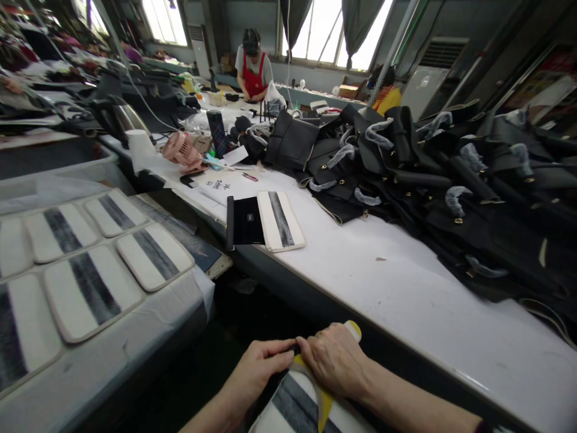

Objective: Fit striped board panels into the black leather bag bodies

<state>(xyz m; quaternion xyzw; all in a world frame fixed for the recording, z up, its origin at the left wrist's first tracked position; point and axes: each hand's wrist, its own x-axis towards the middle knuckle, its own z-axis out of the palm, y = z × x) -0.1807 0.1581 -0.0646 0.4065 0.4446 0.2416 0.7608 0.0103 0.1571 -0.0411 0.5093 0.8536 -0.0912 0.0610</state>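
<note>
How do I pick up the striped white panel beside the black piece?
Probably pinch the striped white panel by its right edge, thumb on top, coming from the right. It lies flat and looks thin; white table shows along that side, while its left edge meets the black piece.

Striped panel (293,406) on the near side of the white table (396,300), cut off by the bottom edge, yellow-ended object (355,330) near the table, mostly hidden by the right hand (333,359), handwriting (217,184) on the table, too small to read.
</note>
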